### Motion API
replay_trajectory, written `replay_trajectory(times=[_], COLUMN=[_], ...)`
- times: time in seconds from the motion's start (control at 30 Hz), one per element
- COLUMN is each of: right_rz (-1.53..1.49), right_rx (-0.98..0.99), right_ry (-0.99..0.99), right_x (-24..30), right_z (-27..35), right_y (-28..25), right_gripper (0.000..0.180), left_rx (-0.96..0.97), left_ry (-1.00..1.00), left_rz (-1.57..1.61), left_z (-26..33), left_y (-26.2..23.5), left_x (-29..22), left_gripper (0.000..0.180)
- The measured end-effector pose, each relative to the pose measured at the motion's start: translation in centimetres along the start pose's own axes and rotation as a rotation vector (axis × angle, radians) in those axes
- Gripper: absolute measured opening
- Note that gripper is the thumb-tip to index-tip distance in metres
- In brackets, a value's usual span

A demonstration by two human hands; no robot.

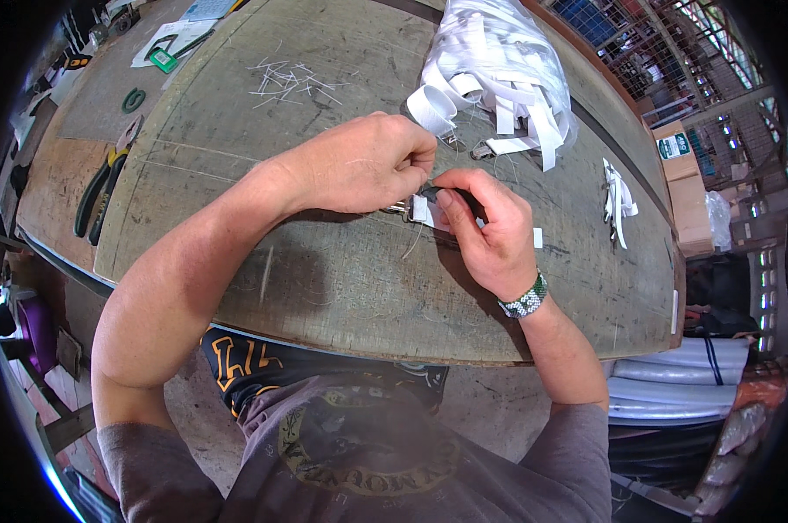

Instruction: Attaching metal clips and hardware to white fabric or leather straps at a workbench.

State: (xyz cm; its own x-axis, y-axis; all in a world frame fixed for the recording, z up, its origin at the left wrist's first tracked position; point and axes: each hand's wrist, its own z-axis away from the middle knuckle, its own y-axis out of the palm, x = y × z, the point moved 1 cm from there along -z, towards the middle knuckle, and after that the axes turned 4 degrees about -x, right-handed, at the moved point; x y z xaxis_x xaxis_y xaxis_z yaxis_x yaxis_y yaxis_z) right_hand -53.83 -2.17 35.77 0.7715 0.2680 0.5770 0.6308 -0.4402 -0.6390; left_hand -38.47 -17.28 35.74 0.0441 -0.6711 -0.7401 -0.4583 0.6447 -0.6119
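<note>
Near the middle of the table lies a white strap (435,215), its folded end running through a metal clip (400,207). My left hand (368,164) is closed in a pinch just above this end; what its fingertips hold is hidden. Across from it, my right hand (491,222) is also closed, thumb against forefinger. A dark thing shows between those fingers, too covered to name. The strap passes beneath my right hand and comes out as a short white end (538,238) beyond it. A thin loose strand (412,242) hangs beside the clip.
A clear plastic bag of white straps (507,70) stands at the far side, a curled strap (431,110) spilling out. Thin white offcuts (296,83) lie scattered at far left. More straps with clips (619,200) are at right; pliers (106,183) lie at left.
</note>
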Motion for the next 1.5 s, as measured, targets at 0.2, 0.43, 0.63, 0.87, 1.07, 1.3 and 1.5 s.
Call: replay_trajectory(times=[0.2,0.43,0.63,0.87,1.07,1.3,1.5], right_rz=[-0.046,-0.024,-0.443,-0.732,-0.680,-0.657,-0.624], right_rx=[0.015,0.000,-0.005,-0.024,-0.003,-0.034,-0.050], right_ry=[0.081,0.026,0.477,0.533,0.481,0.466,0.447], right_x=[0.1,0.2,-1.0,-2.8,-2.7,-2.6,-2.8], right_z=[0.2,0.0,0.6,0.8,0.8,1.0,0.8], right_y=[-0.1,0.0,-0.3,-1.5,-1.6,-2.3,-2.9], right_gripper=[0.008,0.009,0.011,0.018,0.019,0.019,0.019], left_rx=[-0.014,-0.027,-0.394,-0.465,-0.397,-0.386,-0.501], left_ry=[0.010,-0.041,0.022,-0.262,-0.423,-0.402,-0.392], left_rz=[0.007,0.058,-0.256,-0.668,-0.724,-0.674,-0.638], left_z=[0.1,-0.1,-0.2,1.6,2.0,1.8,2.0], left_y=[0.1,0.1,-3.7,-8.9,-9.1,-9.8,-10.1], left_x=[0.1,0.0,-0.2,3.0,3.2,4.1,4.4], left_gripper=[0.015,0.014,0.014,0.014,0.013,0.013,0.015])
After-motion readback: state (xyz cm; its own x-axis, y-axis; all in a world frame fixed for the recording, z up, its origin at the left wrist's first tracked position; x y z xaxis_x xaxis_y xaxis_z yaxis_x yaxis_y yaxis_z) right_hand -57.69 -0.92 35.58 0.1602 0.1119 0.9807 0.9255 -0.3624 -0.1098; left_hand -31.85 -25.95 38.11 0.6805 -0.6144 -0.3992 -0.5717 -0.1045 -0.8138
